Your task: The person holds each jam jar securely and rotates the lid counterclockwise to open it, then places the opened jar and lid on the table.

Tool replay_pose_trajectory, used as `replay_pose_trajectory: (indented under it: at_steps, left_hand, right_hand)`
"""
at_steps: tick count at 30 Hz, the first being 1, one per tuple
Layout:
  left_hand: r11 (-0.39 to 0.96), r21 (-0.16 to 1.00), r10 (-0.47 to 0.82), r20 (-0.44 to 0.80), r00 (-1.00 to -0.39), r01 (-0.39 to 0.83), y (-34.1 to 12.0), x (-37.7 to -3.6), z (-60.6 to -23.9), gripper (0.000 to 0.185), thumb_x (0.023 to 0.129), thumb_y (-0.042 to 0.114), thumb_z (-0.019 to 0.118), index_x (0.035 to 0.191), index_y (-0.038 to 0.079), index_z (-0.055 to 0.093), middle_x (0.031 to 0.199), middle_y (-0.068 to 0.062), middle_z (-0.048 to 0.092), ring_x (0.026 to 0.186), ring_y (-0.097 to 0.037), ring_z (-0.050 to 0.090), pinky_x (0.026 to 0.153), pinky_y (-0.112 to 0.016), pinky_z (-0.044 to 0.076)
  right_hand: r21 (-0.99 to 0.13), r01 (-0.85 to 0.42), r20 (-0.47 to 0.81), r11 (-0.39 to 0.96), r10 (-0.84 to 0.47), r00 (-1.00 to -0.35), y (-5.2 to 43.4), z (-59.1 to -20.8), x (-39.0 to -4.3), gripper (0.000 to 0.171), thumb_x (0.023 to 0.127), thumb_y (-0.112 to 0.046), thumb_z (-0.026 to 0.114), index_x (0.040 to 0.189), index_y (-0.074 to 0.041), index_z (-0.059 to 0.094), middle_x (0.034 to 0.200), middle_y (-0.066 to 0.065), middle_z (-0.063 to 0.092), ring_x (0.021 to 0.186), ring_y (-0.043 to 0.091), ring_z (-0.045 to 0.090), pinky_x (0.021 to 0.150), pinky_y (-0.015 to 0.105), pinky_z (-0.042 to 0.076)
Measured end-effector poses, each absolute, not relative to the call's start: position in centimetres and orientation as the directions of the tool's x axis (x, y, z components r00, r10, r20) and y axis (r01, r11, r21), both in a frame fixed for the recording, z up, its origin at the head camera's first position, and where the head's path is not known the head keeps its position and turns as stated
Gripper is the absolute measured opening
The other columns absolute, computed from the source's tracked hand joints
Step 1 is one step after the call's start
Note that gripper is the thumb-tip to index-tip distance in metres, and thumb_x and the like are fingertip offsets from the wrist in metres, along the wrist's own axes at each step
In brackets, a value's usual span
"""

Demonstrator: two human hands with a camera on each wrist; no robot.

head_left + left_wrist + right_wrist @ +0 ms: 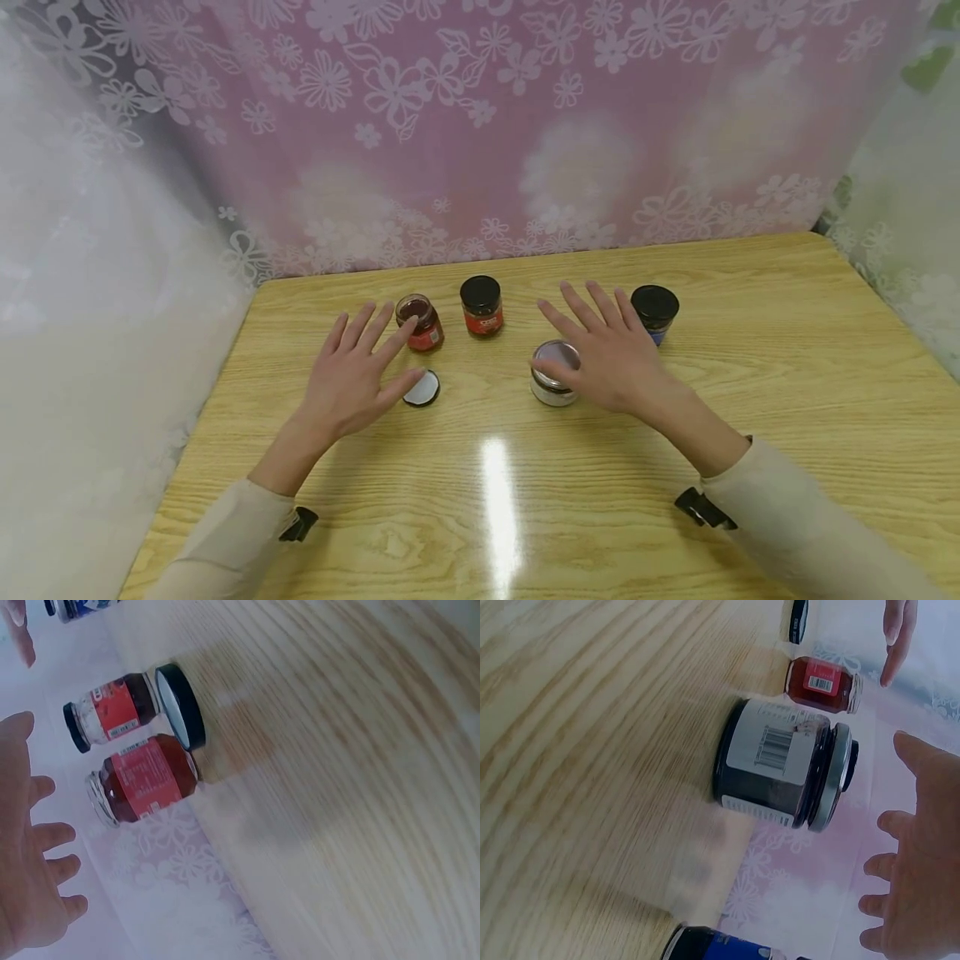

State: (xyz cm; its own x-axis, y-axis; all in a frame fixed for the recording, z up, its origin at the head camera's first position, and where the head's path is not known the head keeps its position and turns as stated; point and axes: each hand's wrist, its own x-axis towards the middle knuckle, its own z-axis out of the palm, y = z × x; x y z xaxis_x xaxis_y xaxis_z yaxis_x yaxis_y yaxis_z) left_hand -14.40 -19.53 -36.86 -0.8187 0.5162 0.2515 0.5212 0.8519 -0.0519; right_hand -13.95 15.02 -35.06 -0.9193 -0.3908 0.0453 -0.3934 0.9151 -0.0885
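A bright glare streak lies on the near middle of the wooden counter [787,350]. Past it, two hands hover above the jars, both with fingers spread straight and nothing held.

The left hand [352,375] hangs over the left side, its thumb just above a loose lid [422,388] that lies flat with its white inside up. Its fingertips point at the open jar [420,322] — red contents, red label — standing upright just beyond the lid. In the left wrist view the lid [180,705] sits right beside the open jar [142,780], with the hand [30,855] apart from both.

The right hand [607,350] hovers just right of the silver-lidded jar [555,373], thumb near its lid; whether they touch I cannot tell. The right wrist view shows this jar [784,772] dark, with a white barcode label, and the hand [922,862] held off its lid.

Farther back stand two capped jars: a black-lidded red jar [481,306] between the hands, and a black-lidded blue-labelled jar [655,312] just beyond the right fingers. A pink flowered curtain [480,125] closes the far edge.
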Motion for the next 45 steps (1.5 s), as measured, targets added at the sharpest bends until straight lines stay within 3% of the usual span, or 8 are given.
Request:
replay_pose_trajectory:
  at_steps: [10, 27, 37, 45]
  left_hand:
    - [0.836, -0.035, 0.536, 0.266, -0.801, 0.548, -17.7, -14.6, -36.7, 0.068, 0.093, 0.062, 0.042, 0.149, 0.025, 0.036, 0.154, -0.009, 0.026, 0.143, -0.027, 0.014, 0.114, -0.048, 0.007]
    - [0.832, 0.067, 0.505, 0.322, -0.801, 0.551, -14.5, -15.1, -36.6, 0.065, 0.097, 0.059, 0.034, 0.149, 0.021, 0.037, 0.153, -0.011, 0.029, 0.141, -0.03, 0.02, 0.113, -0.046, 0.013]
    - [0.812, 0.179, 0.496, 0.291, -0.818, 0.556, -12.4, -14.8, -36.1, 0.064, 0.097, 0.054, 0.041, 0.15, 0.02, 0.033, 0.153, -0.013, 0.029, 0.141, -0.03, 0.021, 0.107, -0.05, 0.029]
    - [0.795, 0.294, 0.475, 0.243, -0.846, 0.53, -11.5, -14.8, -36.6, 0.067, 0.098, 0.054, 0.038, 0.151, 0.014, 0.028, 0.154, -0.011, 0.024, 0.14, -0.029, 0.024, 0.102, -0.049, 0.036]
  right_hand:
    - [-0.101, -0.367, 0.041, 0.925, -0.365, -0.93, 16.4, -35.1, -14.0, 0.078, 0.091, -0.073, 0.025, 0.154, -0.028, 0.019, 0.159, 0.009, 0.01, 0.143, 0.032, -0.005, 0.111, 0.054, -0.006]
    - [-0.126, -0.368, 0.094, 0.921, -0.359, -0.929, 17.6, -35.5, -14.0, 0.077, 0.092, -0.071, 0.028, 0.153, -0.025, 0.022, 0.158, 0.012, 0.013, 0.143, 0.035, 0.002, 0.112, 0.053, -0.003]
    - [-0.15, -0.372, 0.116, 0.916, -0.357, -0.927, 17.4, -35.8, -14.2, 0.076, 0.092, -0.069, 0.032, 0.153, -0.025, 0.023, 0.157, 0.012, 0.015, 0.143, 0.035, 0.003, 0.112, 0.053, -0.002]
    - [-0.156, -0.374, 0.129, 0.914, -0.357, -0.925, 17.3, -36.2, -14.3, 0.075, 0.092, -0.068, 0.034, 0.153, -0.024, 0.025, 0.157, 0.013, 0.015, 0.143, 0.035, 0.003, 0.112, 0.052, -0.002]
